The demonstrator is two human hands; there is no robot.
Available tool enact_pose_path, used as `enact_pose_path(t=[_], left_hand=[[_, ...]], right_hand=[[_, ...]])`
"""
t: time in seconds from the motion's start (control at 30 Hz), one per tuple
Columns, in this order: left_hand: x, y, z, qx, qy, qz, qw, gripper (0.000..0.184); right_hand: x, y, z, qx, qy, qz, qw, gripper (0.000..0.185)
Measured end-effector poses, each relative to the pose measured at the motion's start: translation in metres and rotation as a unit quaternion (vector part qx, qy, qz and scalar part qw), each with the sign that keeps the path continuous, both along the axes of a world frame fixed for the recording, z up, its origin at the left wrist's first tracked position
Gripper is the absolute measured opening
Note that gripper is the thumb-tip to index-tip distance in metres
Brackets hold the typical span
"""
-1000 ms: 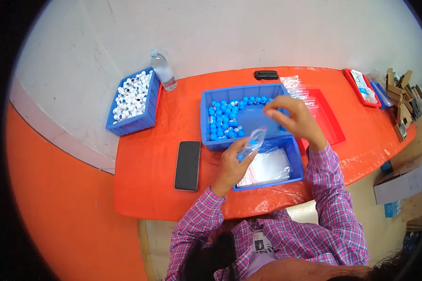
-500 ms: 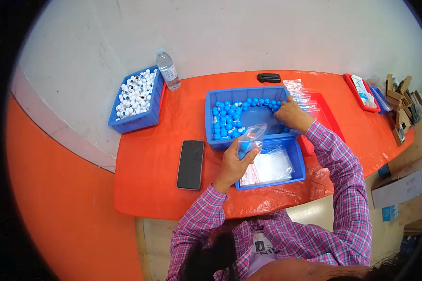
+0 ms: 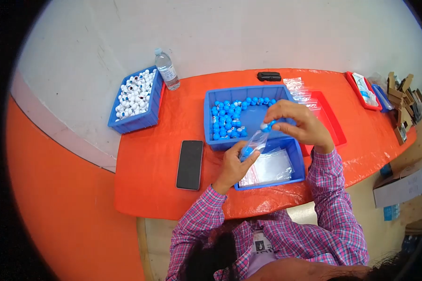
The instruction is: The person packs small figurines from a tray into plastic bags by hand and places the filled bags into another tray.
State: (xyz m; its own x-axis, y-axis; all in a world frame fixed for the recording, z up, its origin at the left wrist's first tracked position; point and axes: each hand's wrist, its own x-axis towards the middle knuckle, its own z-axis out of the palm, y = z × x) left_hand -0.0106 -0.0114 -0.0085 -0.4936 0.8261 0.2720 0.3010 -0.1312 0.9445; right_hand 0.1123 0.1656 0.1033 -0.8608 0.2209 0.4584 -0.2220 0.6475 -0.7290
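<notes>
a clear plastic bag (image 3: 256,142) is clamped by the left hand (image 3: 235,166), small blue-and-white balls (image 3: 265,127) by the right hand (image 3: 303,123).

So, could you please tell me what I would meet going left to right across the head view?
Left blue bin of white balls, water bottle, phone, middle blue bin of blue balls, large red tray, small red tray.

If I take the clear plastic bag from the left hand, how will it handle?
The clear plastic bag is probably floppy: its thin film creases above the left hand. The blue ball showing through it low down may make that end sag or swing. Its glossy film could also feel slippery.
</notes>
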Motion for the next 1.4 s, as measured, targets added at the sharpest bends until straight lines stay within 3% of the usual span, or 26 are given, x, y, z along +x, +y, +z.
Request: enact_pose_path(t=[0.1,0.27,0.4,0.57,0.77,0.9,1.1,1.27,1.33,1.4], left_hand=[[0.001,0.0,0.001,0.01,0.011,0.001,1.0,0.028],[0.003,0.003,-0.003,0.023,0.025,-0.007,0.999,0.033],[0.001,-0.002,0.003,-0.028,-0.012,-0.006,1.0,0.038],[-0.002,-0.006,0.01,-0.026,-0.068,-0.039,0.997,0.04],[-0.008,-0.003,0.005,0.045,-0.073,-0.034,0.996,0.043],[-0.014,-0.003,-0.001,0.044,-0.174,-0.055,0.982,0.046],[-0.013,-0.008,0.01,-0.02,-0.095,-0.087,0.991,0.044],[-0.015,-0.008,0.004,0.005,-0.179,-0.125,0.976,0.046],[-0.018,-0.007,0.005,0.041,-0.386,-0.196,0.9,0.048],[-0.019,-0.006,0.005,0.074,-0.572,-0.258,0.775,0.05]], right_hand=[[0.005,-0.014,0.0,0.028,0.034,0.0,0.999,0.014],[0.006,-0.019,-0.004,0.076,-0.016,-0.029,0.997,0.016],[0.001,-0.016,-0.011,0.206,-0.002,-0.027,0.978,0.017],[-0.007,-0.006,-0.018,0.195,0.074,0.057,0.976,0.014],[-0.01,0.0,-0.028,0.06,0.058,0.015,0.996,0.011],[-0.007,-0.001,-0.019,0.021,-0.082,-0.023,0.996,0.008],[-0.015,-0.009,-0.026,-0.023,-0.003,0.021,1.0,0.007],[-0.012,-0.011,-0.018,-0.037,-0.007,-0.025,0.999,0.006],[-0.009,-0.008,-0.02,-0.082,0.005,0.063,0.995,0.006],[-0.007,-0.006,-0.022,-0.127,0.017,0.147,0.981,0.006]])
